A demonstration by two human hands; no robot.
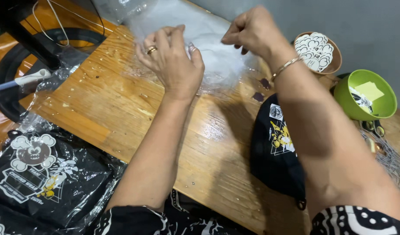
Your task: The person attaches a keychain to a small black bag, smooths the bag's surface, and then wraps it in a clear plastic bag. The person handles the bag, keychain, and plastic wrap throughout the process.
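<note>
A clear plastic bag (208, 39) lies at the far side of the wooden table (121, 104). My left hand (174, 61), with a gold ring, pinches the bag's near left part. My right hand (252, 30), with a thin bracelet on the wrist, pinches the bag's right edge and lifts it slightly. A black pouch (274, 152) with a yellow and white print lies on the table under my right forearm.
A green bowl (383, 109) with paper slips stands at the right, a brown bowl (335, 65) with printed stickers behind it. A metal chain (391, 161) lies near the right edge. Bagged black printed garments (38, 178) are stacked at lower left. A black stand (21, 35) and cables sit at upper left.
</note>
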